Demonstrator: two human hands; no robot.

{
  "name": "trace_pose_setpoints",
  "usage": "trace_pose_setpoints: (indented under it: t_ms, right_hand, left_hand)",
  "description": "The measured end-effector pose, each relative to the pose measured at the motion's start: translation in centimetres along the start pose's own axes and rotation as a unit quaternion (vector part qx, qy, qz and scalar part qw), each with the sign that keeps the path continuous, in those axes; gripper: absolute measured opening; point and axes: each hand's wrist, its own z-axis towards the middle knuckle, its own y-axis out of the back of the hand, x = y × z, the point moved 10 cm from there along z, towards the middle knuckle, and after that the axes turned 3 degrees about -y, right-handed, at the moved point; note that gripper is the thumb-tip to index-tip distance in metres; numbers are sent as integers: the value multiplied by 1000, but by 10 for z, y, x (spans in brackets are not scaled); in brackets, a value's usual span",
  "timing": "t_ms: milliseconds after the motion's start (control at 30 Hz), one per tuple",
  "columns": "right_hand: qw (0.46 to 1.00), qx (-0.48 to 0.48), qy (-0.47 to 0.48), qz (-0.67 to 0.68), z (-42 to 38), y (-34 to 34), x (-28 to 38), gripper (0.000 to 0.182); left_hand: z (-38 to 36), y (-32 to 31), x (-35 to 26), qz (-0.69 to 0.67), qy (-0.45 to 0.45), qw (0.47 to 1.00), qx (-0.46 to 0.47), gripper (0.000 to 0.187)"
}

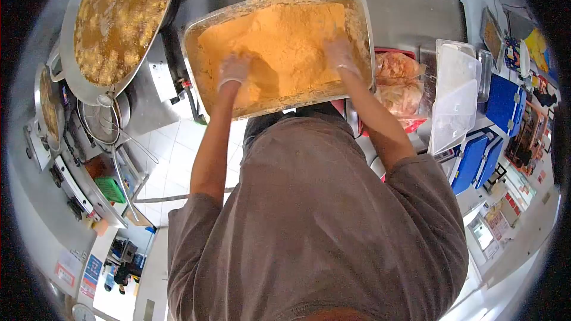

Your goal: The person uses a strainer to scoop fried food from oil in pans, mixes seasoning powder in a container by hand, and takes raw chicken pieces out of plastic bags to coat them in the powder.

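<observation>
A large rectangular metal tray (189,77) holds a broad heap of orange powder (285,35). My left hand (235,69), in a thin clear glove, is at the powder in the left part of the tray, its fingers blurred and partly sunk out of sight. Over on the tray's right side, my right hand (341,54), gloved the same way, also touches the powder, and its fingertips are smeared by motion. Whether either hand holds powder cannot be made out.
A wide pan (66,53) of bubbling oil with frying pieces stands at the upper left, a wire strainer (101,122) below it. Right of the tray lie bagged raw meat (399,92) and clear plastic lids (455,107). Blue boxes (504,104) are farther right.
</observation>
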Motion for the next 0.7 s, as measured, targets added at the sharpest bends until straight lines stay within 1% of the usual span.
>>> trace_pose_setpoints:
  t_ms: [33, 100, 133, 167, 200, 267, 300, 367, 400, 433, 467, 500, 533, 600, 700]
  right_hand:
    - [999, 10, -25, -27, -2, -16, 3, 49]
    - [997, 6, -63, 39, -8, -37, 29, 46]
    - [990, -1, -77, 118, -15, -36, 43, 44]
    - [976, -4, -81, 202, -21, -30, 56, 43]
    - [954, -7, -85, 287, -30, -22, 64, 41]
    - [952, 10, -6, 306, -39, -1, 83, 39]
    - [955, 22, 55, 290, -42, 7, 89, 38]
    - [957, -87, 122, 250, -59, 36, 85, 31]
    - [951, -144, 151, 227, -69, 49, 79, 28]
    - [939, -147, 129, 282, -60, 42, 58, 29]
    - [923, -150, 106, 337, -41, 15, 29, 30]
    - [919, -154, 87, 353, -30, 2, 13, 28]
    - [944, -157, 94, 274, -30, 5, 19, 26]
    - [972, -161, 114, 127, -39, 23, 42, 23]
    - [976, -168, 136, 25, -42, 30, 66, 18]
  left_hand:
    - [13, -37, 0, 53, -2, 997, 52, 38]
    - [44, -84, -35, 54, -52, 991, 114, 40]
    - [43, -64, -47, 5, -86, 996, -4, 39]
    - [27, -43, -58, -44, -121, 985, -119, 38]
    - [8, -23, -66, -93, -156, 956, -231, 37]
    - [-9, 3, -52, -136, -157, 947, -246, 36]
    - [-19, 22, -46, -157, -160, 941, -252, 36]
    - [-55, 69, -31, -169, -40, 953, -248, 40]
    - [-55, 64, -7, -172, -8, 942, -289, 36]
    - [-50, 60, 16, -175, 20, 927, -331, 34]
    - [-44, 44, 33, -389, 47, 871, -297, 32]
    - [-40, 24, 35, -581, 74, 774, -240, 33]
    - [-42, 34, 23, -541, 100, 808, -213, 32]
    - [-59, 62, -1, -447, 153, 866, -161, 32]
    - [-37, 59, -7, -327, 126, 922, -165, 31]
